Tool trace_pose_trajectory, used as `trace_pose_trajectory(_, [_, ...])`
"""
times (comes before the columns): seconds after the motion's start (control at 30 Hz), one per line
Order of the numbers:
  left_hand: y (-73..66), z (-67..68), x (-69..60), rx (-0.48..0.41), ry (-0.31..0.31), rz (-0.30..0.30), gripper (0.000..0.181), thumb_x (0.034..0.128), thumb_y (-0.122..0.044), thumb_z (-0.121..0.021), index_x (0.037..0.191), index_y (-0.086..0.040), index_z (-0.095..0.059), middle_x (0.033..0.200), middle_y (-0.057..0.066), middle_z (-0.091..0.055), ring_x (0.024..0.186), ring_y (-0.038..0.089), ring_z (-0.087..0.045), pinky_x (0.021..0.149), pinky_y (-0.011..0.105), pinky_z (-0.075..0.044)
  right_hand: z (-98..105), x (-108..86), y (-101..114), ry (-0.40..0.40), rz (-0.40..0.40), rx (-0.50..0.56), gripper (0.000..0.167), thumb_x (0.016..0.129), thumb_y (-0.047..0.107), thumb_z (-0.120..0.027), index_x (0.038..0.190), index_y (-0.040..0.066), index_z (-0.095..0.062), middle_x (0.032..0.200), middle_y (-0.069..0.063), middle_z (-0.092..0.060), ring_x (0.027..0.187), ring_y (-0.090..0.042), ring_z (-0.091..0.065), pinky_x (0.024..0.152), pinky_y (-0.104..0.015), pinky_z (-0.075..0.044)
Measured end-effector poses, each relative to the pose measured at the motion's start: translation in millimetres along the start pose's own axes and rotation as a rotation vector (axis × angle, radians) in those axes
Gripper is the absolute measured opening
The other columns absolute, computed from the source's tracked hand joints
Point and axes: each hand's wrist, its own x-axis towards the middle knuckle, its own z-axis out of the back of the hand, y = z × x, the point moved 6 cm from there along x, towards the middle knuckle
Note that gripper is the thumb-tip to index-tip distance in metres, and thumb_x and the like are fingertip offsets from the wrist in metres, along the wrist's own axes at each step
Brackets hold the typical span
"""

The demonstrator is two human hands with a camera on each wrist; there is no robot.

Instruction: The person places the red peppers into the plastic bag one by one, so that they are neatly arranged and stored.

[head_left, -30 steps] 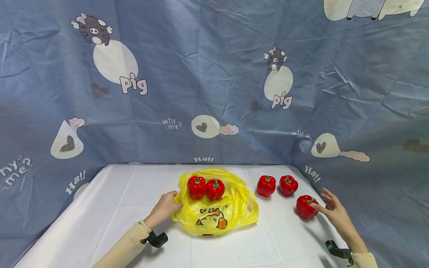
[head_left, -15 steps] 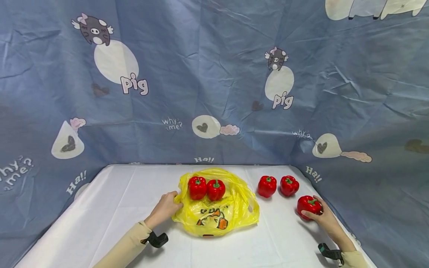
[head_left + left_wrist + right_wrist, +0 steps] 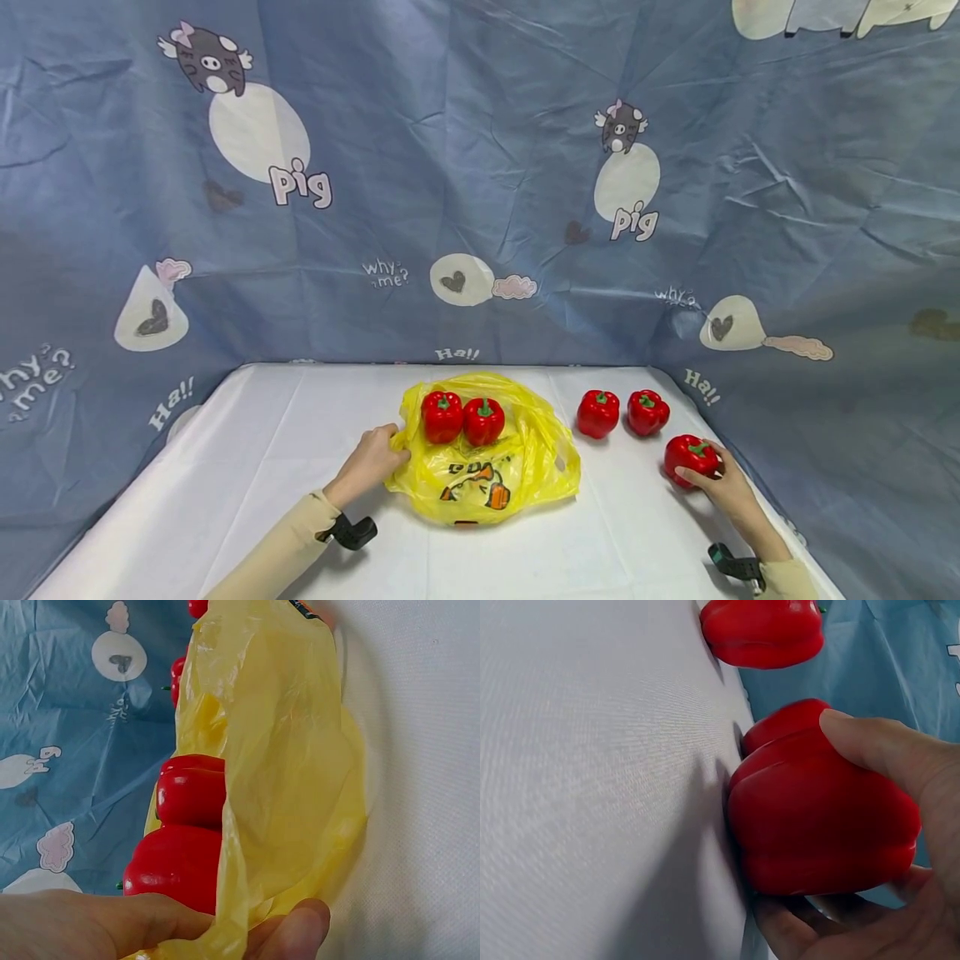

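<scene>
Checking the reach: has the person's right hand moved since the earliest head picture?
Yes: left in the head view, judged against the right edge of the white cloth-covered table; the right hand now holds a glossy red bell pepper.

Two peppers (image 3: 483,422) in bag (image 3: 536,467), three peppers (image 3: 648,412) to right

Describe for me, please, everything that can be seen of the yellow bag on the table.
The yellow bag looks like thin, creased, slightly see-through plastic. It lies slumped on the white-covered table, its mouth open. A cartoon print in orange and black, with dark lettering above it, shows on the side nearer the person. Inside, toward the far side, sit a red pepper and a second red pepper, side by side. The left hand pinches the bag's left edge between thumb and fingers.
</scene>
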Motion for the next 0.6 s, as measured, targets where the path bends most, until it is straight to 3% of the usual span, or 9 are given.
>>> trace_pose_trajectory(0.4, [-0.8,-0.3,-0.3,0.001,-0.005,-0.005,0.011,0.0778,-0.005,-0.063,0.079,-0.004,-0.052,0.064,0.001,-0.036,0.055,0.013,-0.040,0.049,0.023,-0.031,-1.5,-9.9,9.6,-0.038,-0.005,0.023,0.112,0.079,0.057,-0.069,0.153,0.002,-0.005,0.150,-0.033,-0.018,0.135,-0.049,-0.024,0.106,-0.059,-0.032])
trace_pose_trajectory(0.6, [-0.3,-0.7,0.0,-0.006,-0.005,-0.006,0.011,0.0779,-0.005,-0.063,0.079,-0.004,-0.052,0.064,0.001,-0.036,0.055,0.013,-0.040,0.048,0.023,-0.031,-3.0,-17.7,26.9,-0.040,0.054,0.025,0.105,0.082,0.054,-0.068,0.153,0.005,-0.009,0.150,-0.030,-0.023,0.135,-0.046,-0.030,0.106,-0.056,-0.035])
